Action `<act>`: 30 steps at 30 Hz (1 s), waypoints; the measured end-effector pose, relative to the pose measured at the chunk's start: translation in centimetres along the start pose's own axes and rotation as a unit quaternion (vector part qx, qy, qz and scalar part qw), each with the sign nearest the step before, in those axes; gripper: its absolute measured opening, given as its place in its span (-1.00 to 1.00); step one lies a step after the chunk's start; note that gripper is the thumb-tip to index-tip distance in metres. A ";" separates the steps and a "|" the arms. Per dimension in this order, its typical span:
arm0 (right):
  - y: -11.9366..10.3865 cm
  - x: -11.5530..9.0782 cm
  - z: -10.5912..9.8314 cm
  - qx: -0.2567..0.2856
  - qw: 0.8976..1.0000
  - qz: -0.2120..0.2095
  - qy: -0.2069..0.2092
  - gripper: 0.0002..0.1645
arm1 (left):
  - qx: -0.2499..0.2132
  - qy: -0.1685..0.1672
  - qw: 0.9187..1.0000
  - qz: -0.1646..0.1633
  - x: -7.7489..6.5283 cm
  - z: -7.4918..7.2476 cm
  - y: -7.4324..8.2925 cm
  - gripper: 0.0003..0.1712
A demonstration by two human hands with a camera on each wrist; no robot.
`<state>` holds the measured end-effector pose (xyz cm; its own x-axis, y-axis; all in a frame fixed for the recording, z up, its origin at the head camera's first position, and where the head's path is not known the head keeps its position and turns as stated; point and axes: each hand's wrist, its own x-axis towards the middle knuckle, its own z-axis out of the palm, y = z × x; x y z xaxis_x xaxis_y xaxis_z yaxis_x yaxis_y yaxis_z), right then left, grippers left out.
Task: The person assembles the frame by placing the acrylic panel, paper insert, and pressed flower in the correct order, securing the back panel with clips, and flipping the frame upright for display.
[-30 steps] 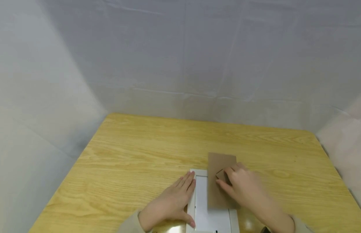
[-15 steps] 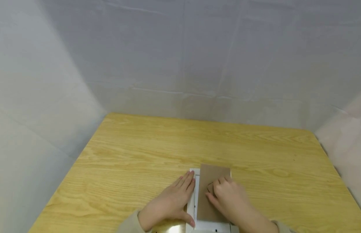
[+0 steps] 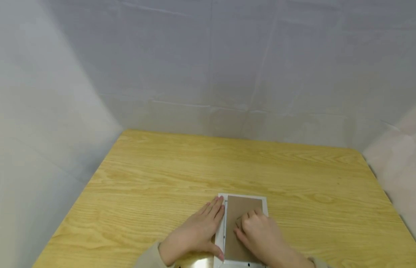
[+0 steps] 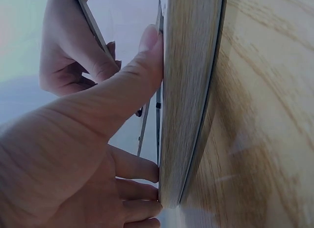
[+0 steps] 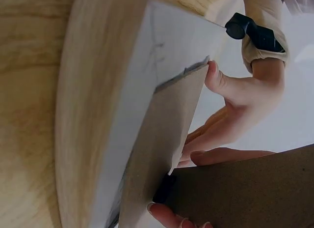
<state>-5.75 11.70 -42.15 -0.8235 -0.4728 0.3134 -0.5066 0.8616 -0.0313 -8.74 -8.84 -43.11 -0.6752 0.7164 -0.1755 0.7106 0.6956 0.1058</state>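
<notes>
A white picture frame (image 3: 265,209) lies face down at the table's near side. Its brown backing board (image 3: 241,207) lies within the frame's border, a narrow gap showing along the left side. My right hand (image 3: 259,232) pinches the board's fold-out stand (image 5: 245,191), which tilts up from the board in the right wrist view. Along the frame's left edge rests my left hand (image 3: 199,232), its fingers straight. In the left wrist view its thumb and fingertips touch the frame's wood-grain side (image 4: 189,95). The right forearm and hand cover the board's lower right corner.
The wood-grain table (image 3: 154,178) stretches beyond and to both sides of the frame. Pale cloth (image 3: 208,67) hangs behind the table and at its sides. A black device (image 5: 257,35) sits on the left wrist.
My right hand has brought the backing board left and toward me, from above the frame's right side down inside its border. The left hand has stayed on the frame's left edge.
</notes>
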 end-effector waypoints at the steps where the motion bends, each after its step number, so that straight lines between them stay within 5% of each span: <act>1: 0.0 -0.1 0.1 0.000 1.000 -0.001 0.002 -0.60 | -0.001 -0.001 1.000 -0.001 0.0 0.0 0.0 0.50; 30: -0.3 -0.5 1.1 0.015 1.000 -0.005 -0.021 -0.62 | -0.006 -0.013 1.000 -0.008 0.2 0.1 0.0 0.51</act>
<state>-5.52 11.47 -43.32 -0.8278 -0.4897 0.2736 -0.5223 0.8508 -0.0576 -8.81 -8.71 -43.23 -0.6808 0.7041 -0.2019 0.6975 0.7073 0.1148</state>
